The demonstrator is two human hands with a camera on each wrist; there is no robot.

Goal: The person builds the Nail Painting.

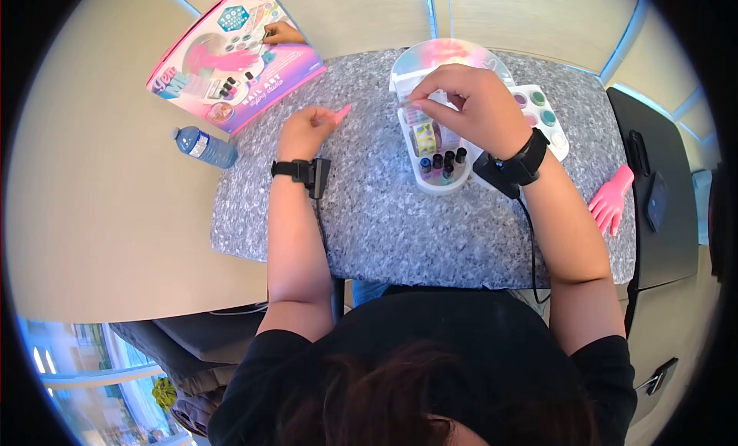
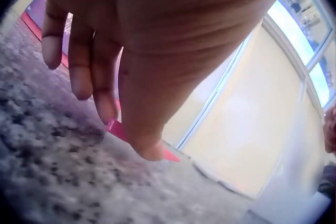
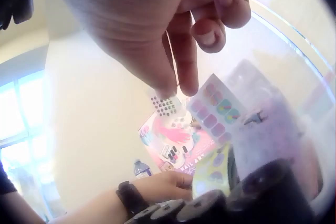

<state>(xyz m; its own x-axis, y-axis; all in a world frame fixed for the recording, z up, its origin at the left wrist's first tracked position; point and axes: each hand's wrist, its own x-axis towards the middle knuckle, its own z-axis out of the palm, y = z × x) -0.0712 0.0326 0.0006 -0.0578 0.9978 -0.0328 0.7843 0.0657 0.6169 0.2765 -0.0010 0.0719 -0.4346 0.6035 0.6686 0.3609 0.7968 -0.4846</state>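
Note:
My left hand (image 1: 304, 131) pinches a small flat pink strip (image 1: 344, 114) with a pointed end between thumb and fingertip, above the grey speckled table (image 1: 361, 223). My right hand (image 1: 480, 108) is over the white nail-art case (image 1: 440, 190), thumb and index finger together. From them hangs a small clear sheet of dark gem stickers (image 3: 165, 106), best seen in the right wrist view. Beside it in that view stands a sheet of pastel nail stickers (image 3: 212, 111). Several black-capped nail polish bottles (image 1: 449, 169) stand at the near end of the case.
Right of the case lies a white palette (image 1: 555, 142) of coloured pots, partly behind my right wrist. A pink model hand (image 1: 613, 196) rests near the table's right edge. The nail-art box (image 1: 254, 85) stands at back left, a water bottle (image 1: 204, 146) in front of it.

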